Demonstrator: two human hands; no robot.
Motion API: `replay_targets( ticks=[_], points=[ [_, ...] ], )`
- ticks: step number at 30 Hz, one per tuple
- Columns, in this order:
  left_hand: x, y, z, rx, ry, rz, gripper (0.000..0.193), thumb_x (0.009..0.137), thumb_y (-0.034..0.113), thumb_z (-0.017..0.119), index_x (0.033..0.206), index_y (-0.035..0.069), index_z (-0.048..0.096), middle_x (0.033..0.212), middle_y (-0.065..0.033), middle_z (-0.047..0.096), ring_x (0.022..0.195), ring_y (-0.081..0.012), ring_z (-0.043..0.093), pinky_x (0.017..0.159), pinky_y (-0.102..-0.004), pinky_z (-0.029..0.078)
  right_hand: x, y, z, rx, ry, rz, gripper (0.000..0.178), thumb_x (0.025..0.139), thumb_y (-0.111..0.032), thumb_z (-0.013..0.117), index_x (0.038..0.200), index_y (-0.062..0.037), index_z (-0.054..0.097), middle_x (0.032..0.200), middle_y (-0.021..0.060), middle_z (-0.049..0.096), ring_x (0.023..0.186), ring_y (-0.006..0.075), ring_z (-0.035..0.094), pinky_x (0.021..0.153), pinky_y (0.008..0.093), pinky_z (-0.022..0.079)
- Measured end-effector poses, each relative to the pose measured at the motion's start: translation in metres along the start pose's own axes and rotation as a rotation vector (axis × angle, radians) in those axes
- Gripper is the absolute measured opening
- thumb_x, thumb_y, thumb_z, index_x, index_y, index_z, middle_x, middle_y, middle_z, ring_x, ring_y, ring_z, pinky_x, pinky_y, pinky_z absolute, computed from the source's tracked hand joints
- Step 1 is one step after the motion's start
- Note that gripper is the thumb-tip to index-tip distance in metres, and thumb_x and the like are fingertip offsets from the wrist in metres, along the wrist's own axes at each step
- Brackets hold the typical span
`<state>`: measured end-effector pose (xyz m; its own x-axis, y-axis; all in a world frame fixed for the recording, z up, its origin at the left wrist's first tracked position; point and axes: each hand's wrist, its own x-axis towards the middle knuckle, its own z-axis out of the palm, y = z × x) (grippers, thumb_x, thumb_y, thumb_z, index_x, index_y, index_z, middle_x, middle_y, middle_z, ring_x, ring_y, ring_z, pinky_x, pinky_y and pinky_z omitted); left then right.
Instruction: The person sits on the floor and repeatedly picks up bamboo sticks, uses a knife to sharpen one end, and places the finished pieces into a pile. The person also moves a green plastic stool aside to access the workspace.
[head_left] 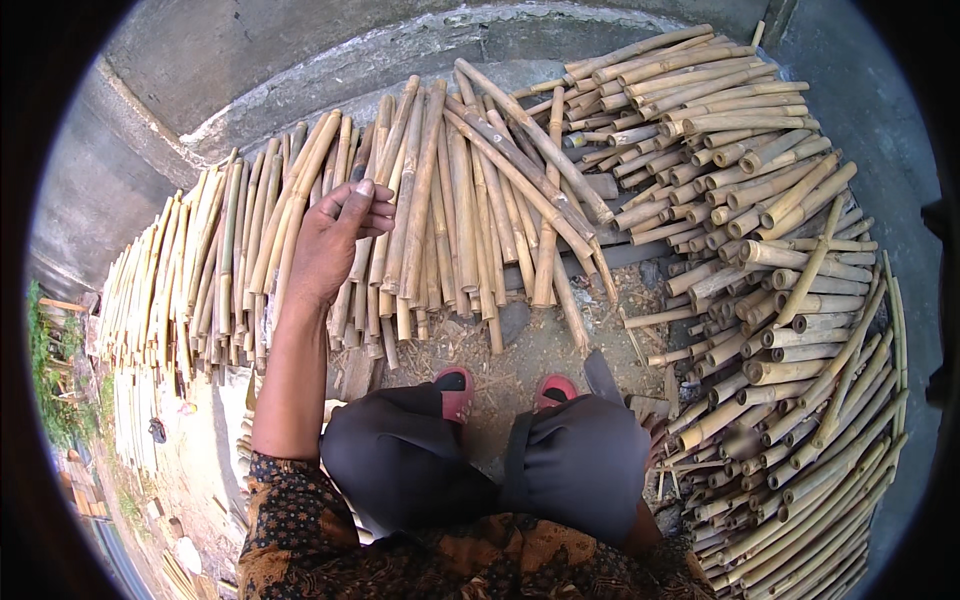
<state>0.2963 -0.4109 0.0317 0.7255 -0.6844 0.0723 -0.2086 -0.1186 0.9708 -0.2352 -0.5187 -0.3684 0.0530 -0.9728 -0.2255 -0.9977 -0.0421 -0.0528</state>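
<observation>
My left hand (pixel 350 226) is raised over the bamboo poles (pixel 428 200), its thumb pressed toward the curled fingers. Whatever is between the fingertips, if anything, I cannot make out. Cut poles lie side by side in a long row below and behind this hand, and a few rest crosswise on top. A bit of my right forearm (pixel 643 532) shows beside my right knee, but the knee hides the hand. A flat grey blade-like piece (pixel 602 378) sticks out past that knee; its other end is hidden.
A high stack of bamboo (pixel 720 190) fills the right side, cut ends facing inward. Chips and splinters litter the ground (pixel 490 400) around my red shoes (pixel 455 393). A concrete wall (pixel 300 60) rises behind. Plants (pixel 58 370) grow at the far left.
</observation>
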Motion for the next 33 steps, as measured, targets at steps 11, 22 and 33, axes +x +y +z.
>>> replay_targets(
  ticks=[11,22,33],
  points=[
    [-0.083,0.052,-0.060,0.000,0.079,0.114,0.045,0.107,0.041,0.055,0.111,0.000,0.071,0.098,-0.0086,0.071,0.088,-0.0142,0.067,0.086,-0.0310,0.055,-0.027,0.000,-0.015,-0.047,-0.161,0.095,0.090,0.091,-0.055,0.063,0.162,-0.0139,0.025,0.166,0.0246,0.023,0.148,0.0477,0.030,0.117,0.0596,0.031],
    [0.009,-0.007,-0.051,0.342,0.044,-0.009,0.047,0.102,0.045,0.060,0.115,0.000,0.069,0.103,-0.0129,0.072,0.092,-0.0211,0.068,0.085,-0.0339,0.054,-0.009,-0.008,-0.035,-0.045,-0.225,0.038,0.090,0.091,-0.053,0.065,0.161,-0.0137,0.026,0.165,0.0246,0.024,0.148,0.0474,0.030,0.118,0.0592,0.031],
    [0.021,-0.175,0.032,1.274,-0.325,-0.380,0.083,0.089,0.051,0.075,0.141,-0.002,0.038,0.139,-0.0233,0.055,0.125,-0.0368,0.062,0.099,-0.0463,0.055,-0.020,0.001,-0.045,-0.089,-0.280,0.057,0.089,0.091,-0.051,0.066,0.161,-0.0135,0.026,0.165,0.0246,0.025,0.148,0.0472,0.030,0.118,0.0587,0.030]
  ],
)
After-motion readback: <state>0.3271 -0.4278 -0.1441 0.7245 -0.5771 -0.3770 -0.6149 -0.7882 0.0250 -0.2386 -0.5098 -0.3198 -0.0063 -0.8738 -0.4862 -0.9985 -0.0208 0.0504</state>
